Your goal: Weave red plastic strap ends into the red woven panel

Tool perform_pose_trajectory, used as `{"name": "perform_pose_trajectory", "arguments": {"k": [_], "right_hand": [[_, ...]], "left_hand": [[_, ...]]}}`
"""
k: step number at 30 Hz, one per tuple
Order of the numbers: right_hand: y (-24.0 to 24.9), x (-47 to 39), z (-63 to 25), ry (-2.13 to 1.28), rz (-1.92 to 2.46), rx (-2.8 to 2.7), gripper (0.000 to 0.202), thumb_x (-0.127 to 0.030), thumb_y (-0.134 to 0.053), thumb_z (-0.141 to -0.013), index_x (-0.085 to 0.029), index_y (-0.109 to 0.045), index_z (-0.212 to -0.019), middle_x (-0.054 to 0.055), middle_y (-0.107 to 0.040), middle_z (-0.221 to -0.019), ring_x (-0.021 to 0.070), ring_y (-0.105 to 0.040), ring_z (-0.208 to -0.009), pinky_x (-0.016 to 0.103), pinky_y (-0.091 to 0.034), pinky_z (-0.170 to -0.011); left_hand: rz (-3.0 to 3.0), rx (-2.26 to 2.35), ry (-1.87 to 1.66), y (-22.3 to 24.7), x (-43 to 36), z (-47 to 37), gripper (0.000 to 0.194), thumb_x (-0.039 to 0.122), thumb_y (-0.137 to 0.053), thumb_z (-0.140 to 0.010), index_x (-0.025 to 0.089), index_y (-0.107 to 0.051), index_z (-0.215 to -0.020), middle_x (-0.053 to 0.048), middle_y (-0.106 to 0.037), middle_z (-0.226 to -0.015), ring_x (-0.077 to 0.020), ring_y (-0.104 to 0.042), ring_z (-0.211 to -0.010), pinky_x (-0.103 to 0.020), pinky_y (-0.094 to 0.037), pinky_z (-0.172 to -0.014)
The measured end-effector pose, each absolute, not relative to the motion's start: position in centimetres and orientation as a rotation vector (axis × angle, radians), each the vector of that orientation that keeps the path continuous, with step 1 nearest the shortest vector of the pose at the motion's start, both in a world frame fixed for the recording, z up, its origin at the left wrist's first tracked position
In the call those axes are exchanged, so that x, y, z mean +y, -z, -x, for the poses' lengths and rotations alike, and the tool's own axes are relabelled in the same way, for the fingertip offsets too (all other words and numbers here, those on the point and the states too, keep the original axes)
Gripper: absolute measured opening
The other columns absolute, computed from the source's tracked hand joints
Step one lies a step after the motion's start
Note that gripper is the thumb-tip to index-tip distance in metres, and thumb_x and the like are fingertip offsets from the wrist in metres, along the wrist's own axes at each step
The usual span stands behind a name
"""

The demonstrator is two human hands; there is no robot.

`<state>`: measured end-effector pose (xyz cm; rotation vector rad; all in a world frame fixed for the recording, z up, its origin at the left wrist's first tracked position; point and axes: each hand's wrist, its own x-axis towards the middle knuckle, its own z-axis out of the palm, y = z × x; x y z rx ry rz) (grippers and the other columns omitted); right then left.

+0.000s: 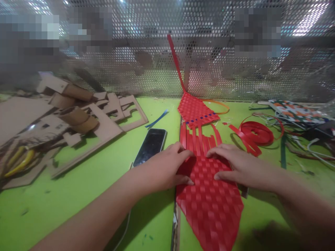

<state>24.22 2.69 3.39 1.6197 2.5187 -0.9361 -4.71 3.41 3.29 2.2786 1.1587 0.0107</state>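
A large red woven piece of flat plastic strips [213, 209] lies in front of me, with loose strip ends at its far side. My left hand [174, 165] rests on its left edge, thumb and fingers apart on the weave. Opposite it, my right hand [231, 164] lies on the right edge, its thumb and fingertips also spread on the surface. Just beyond is a smaller red woven piece [196, 108] with a blue-checked row; one long strip [176, 62] sticks up from it. Whether the two pieces are joined I cannot tell.
A smartphone [150, 146] with a white cable lies left of the weave, near a blue strip [157, 118]. Cardboard pieces [86, 122] are piled at the left. A red strip roll [258, 132] sits at the right. A perforated metal screen [146, 52] stands behind the green table [91, 209].
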Motion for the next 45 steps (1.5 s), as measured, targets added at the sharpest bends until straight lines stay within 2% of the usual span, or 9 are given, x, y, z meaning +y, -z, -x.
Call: {"name": "perform_pose_trajectory", "arguments": {"k": [6, 13, 21, 27, 31, 45], "right_hand": [[-3.32, 2.59, -24.11, 0.898, -1.670, 2.487, 0.049, -0.047, -0.072, -0.092, -0.034, -0.065, -0.139, 0.009, -0.066, -0.138, 0.0365, -0.056, -0.133, 0.053, -0.047, -0.112], [-3.29, 2.48, -24.19, 0.823, -1.589, 2.590, 0.048, -0.045, -0.068, -0.095, -0.030, -0.066, -0.140, 0.012, -0.068, -0.139, 0.0395, -0.057, -0.131, 0.059, -0.045, -0.112], [-3.37, 2.27, -24.16, 0.769, -1.623, 2.575, 0.050, -0.048, -0.069, -0.095, -0.035, -0.066, -0.143, 0.010, -0.067, -0.136, 0.0375, -0.057, -0.132, 0.053, -0.048, -0.109], [-3.51, 2.24, -24.10, 0.724, -1.643, 2.567, 0.049, -0.046, -0.070, -0.095, -0.034, -0.068, -0.142, 0.012, -0.065, -0.132, 0.0366, -0.061, -0.124, 0.053, -0.050, -0.106], [-3.28, 2.32, -24.26, 0.732, -1.628, 2.583, 0.051, -0.048, -0.070, -0.095, -0.033, -0.068, -0.144, 0.012, -0.066, -0.130, 0.0370, -0.061, -0.124, 0.053, -0.051, -0.105], [-3.28, 2.34, -24.10, 0.764, -1.628, 2.568, 0.046, -0.043, -0.069, -0.095, -0.033, -0.067, -0.140, 0.010, -0.065, -0.131, 0.0348, -0.060, -0.124, 0.052, -0.050, -0.106]], "left_hand": [[-2.258, 1.172, 0.001, -3.62, 3.31, 4.62, 0.069, 0.058, -0.080, -0.091, 0.035, -0.057, -0.151, -0.007, -0.055, -0.139, -0.0274, -0.064, -0.112, -0.037, -0.054, -0.093], [-2.257, 1.178, 0.035, -4.03, 3.18, 4.46, 0.066, 0.055, -0.079, -0.093, 0.034, -0.056, -0.151, -0.008, -0.054, -0.136, -0.0279, -0.064, -0.109, -0.041, -0.054, -0.097], [-2.269, 1.180, 0.007, -3.80, 2.99, 4.41, 0.066, 0.055, -0.080, -0.093, 0.034, -0.057, -0.151, -0.008, -0.056, -0.137, -0.0283, -0.064, -0.112, -0.041, -0.054, -0.098], [-2.332, 1.223, -0.034, -3.63, 3.20, 4.04, 0.066, 0.058, -0.088, -0.084, 0.027, -0.066, -0.137, -0.009, -0.061, -0.130, -0.0302, -0.064, -0.111, -0.041, -0.055, -0.091], [-2.313, 1.211, -0.037, -3.60, 3.21, 4.08, 0.061, 0.055, -0.086, -0.086, 0.026, -0.064, -0.135, -0.009, -0.061, -0.131, -0.0289, -0.065, -0.109, -0.040, -0.055, -0.090], [-2.274, 1.229, 0.045, -4.22, 2.92, 3.86, 0.053, 0.052, -0.082, -0.091, 0.026, -0.061, -0.133, -0.008, -0.058, -0.131, -0.0277, -0.065, -0.105, -0.039, -0.054, -0.088]]}}
